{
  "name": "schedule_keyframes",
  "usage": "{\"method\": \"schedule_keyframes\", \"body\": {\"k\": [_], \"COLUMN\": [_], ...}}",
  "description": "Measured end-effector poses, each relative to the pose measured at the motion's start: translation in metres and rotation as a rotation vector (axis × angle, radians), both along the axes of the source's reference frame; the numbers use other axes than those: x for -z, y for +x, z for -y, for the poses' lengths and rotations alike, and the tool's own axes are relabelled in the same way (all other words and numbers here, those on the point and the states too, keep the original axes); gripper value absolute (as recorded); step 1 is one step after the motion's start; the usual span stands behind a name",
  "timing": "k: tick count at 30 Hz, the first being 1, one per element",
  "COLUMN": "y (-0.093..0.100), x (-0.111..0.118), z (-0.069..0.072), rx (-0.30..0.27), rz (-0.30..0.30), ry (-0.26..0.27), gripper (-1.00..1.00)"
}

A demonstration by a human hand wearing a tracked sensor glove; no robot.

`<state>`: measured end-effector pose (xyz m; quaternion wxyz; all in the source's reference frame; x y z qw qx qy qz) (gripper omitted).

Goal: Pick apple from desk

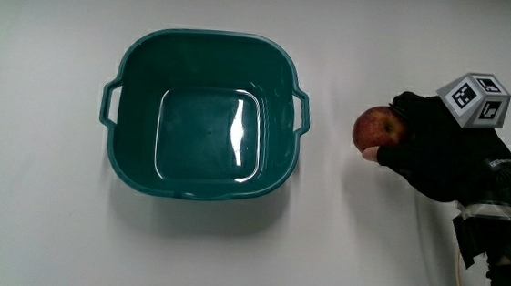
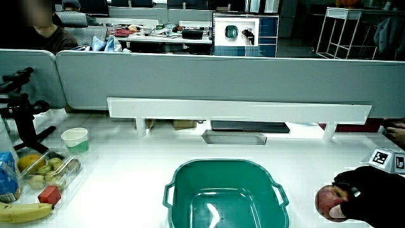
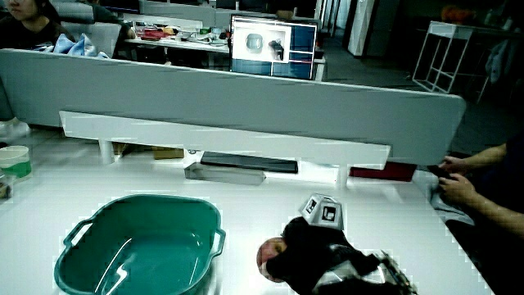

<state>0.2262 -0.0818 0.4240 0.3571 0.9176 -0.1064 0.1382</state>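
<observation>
The apple (image 1: 373,129) sits beside the teal basin (image 1: 205,113), apart from it, with the hand (image 1: 437,153) wrapped around it: fingers curl over its top and the thumb presses under its near side, so about half the red skin shows. The patterned cube (image 1: 475,98) rides on the glove's back. In both side views the apple (image 2: 329,201) (image 3: 268,258) shows near the basin's rim. A paper cup (image 2: 75,140) and a banana (image 2: 24,213) lie well apart from the basin.
</observation>
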Motion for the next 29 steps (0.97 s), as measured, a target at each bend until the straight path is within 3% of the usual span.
{"method": "schedule_keyframes", "body": {"k": [9, 16, 17, 19, 20, 21, 22, 27, 28, 29], "y": [-0.028, -0.056, -0.059, -0.067, -0.072, -0.076, -0.081, -0.101, -0.102, -0.106], "x": [0.033, 0.054, 0.054, 0.053, 0.056, 0.058, 0.061, 0.069, 0.059, 0.058], "z": [0.011, 0.017, 0.018, 0.02, 0.021, 0.023, 0.024, 0.026, 0.028, 0.028], "rx": [0.051, 0.097, 0.082, 0.048, 0.066, 0.106, 0.129, 0.148, 0.105, 0.119], "rz": [0.016, 0.078, 0.09, 0.125, 0.12, 0.084, 0.111, 0.133, 0.158, 0.158], "ry": [0.066, 0.088, 0.095, -0.015, -0.005, 0.105, 0.091, 0.119, 0.008, -0.002], "gripper": [1.0, 1.0, 1.0, 1.0, 1.0, 1.0, 1.0, 1.0, 1.0, 1.0]}}
